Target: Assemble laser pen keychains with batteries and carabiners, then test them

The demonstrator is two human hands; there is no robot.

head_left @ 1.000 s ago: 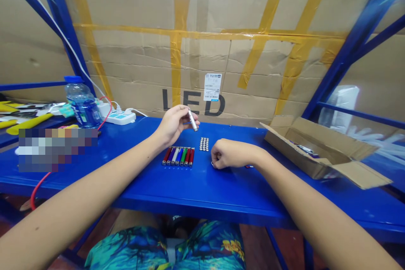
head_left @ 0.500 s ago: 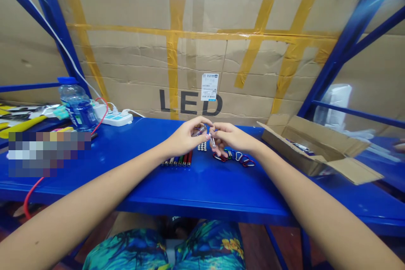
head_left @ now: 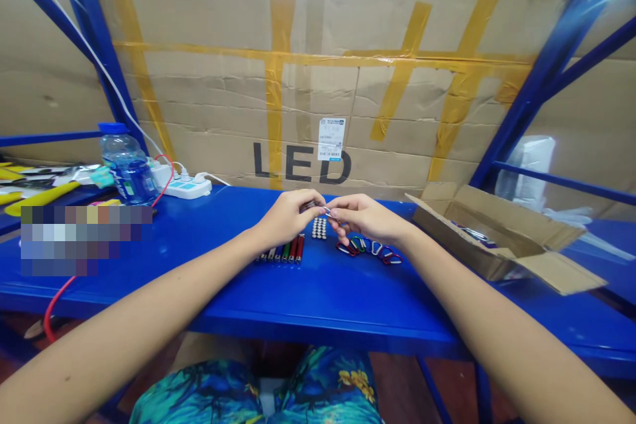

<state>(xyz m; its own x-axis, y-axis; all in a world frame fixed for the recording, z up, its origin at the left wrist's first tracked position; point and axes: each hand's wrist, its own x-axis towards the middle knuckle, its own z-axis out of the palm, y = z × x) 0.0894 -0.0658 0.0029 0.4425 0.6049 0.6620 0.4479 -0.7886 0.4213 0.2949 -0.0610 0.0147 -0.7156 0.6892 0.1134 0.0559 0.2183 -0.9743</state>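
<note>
My left hand [head_left: 291, 217] is closed, its curled fingers around small shiny metal pieces, mostly hidden by the fingers. My right hand [head_left: 370, 218] pinches a small slim silver piece [head_left: 328, 212], whose kind I cannot make out. Its end meets the left fingertips. Below the hands, small round silver parts [head_left: 319, 228] lie in rows on the blue table [head_left: 338, 305]. A row of coloured metal tubes [head_left: 285, 250], red, green, blue and dark, lies under the left wrist. Coloured carabiners [head_left: 376, 248] are lined up below my right hand.
An open cardboard box [head_left: 489, 245] with metal items inside stands on the right. On the left are a blue-capped bottle [head_left: 128, 165], a white power strip [head_left: 186, 187] and a yellow-handled tool [head_left: 44, 197]. A large cardboard sheet [head_left: 223, 106] closes off the back.
The silver piece in my right hand hung tilted downward before; now it lies flatter, against the left fingertips. More of the round silver parts show. The view has shifted slightly.
</note>
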